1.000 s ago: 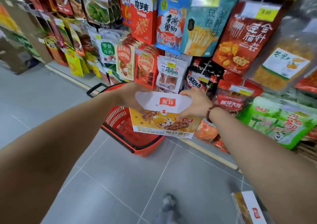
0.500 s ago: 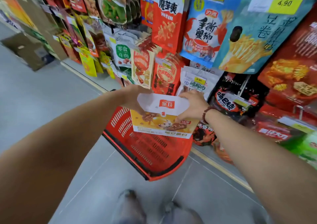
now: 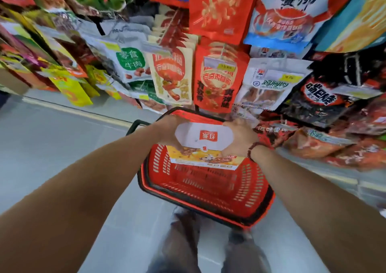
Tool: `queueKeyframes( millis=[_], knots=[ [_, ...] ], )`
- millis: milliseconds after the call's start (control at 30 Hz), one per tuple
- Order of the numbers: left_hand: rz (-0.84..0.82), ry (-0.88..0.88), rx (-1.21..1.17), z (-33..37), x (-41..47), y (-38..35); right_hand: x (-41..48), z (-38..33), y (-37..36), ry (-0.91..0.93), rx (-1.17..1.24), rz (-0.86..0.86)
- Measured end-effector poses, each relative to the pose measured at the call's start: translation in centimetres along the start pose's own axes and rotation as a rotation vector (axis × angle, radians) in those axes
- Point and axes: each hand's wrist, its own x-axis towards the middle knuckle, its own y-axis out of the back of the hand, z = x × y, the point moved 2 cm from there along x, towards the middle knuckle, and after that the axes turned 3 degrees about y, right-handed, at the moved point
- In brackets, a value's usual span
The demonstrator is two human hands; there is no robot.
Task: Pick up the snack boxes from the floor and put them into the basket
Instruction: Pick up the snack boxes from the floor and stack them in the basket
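Note:
A snack box (image 3: 203,147), white on top with a red logo and a yellow printed front, is held over the open red basket (image 3: 208,191). My left hand (image 3: 167,132) grips its left end and my right hand (image 3: 240,140), with a bead bracelet at the wrist, grips its right end. The box hangs above the basket's far half, tilted toward me. The red plastic basket stands on the grey floor in front of my feet, with nothing visible inside it. Its black handle (image 3: 135,125) sticks out at the far left.
A shop rack of hanging snack bags (image 3: 215,74) rises right behind the basket and runs left and right. More bags lie piled low at the right (image 3: 334,147). Grey tiled floor (image 3: 52,147) spreads to the left. My legs (image 3: 188,247) show at the bottom.
The view has come closer and tipped down. The box, held in both hands, has moved from in front of the rack to over the basket, which now lies fully in view below.

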Motion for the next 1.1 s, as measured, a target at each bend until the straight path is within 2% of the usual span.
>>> queueKeyframes(
  millis=[200, 467, 900, 1100],
  knots=[
    [0.003, -0.06, 0.017, -4.3, 5.5, -3.6, 4.4, 0.8, -5.5, -0.069, 0.023, 0.051],
    [0.07, -0.124, -0.124, -9.7, 14.7, -13.3, 11.9, 4.7, -16.0, -0.091, -0.012, 0.114],
    [0.059, -0.025, -0.145, -15.7, 28.0, -25.9, 22.5, 10.9, -30.6, -0.163, -0.001, 0.133],
    [0.126, -0.094, -0.129, -17.9, 31.7, -29.7, 25.2, 12.7, -34.9, -0.188, 0.02, 0.156]
  ],
)
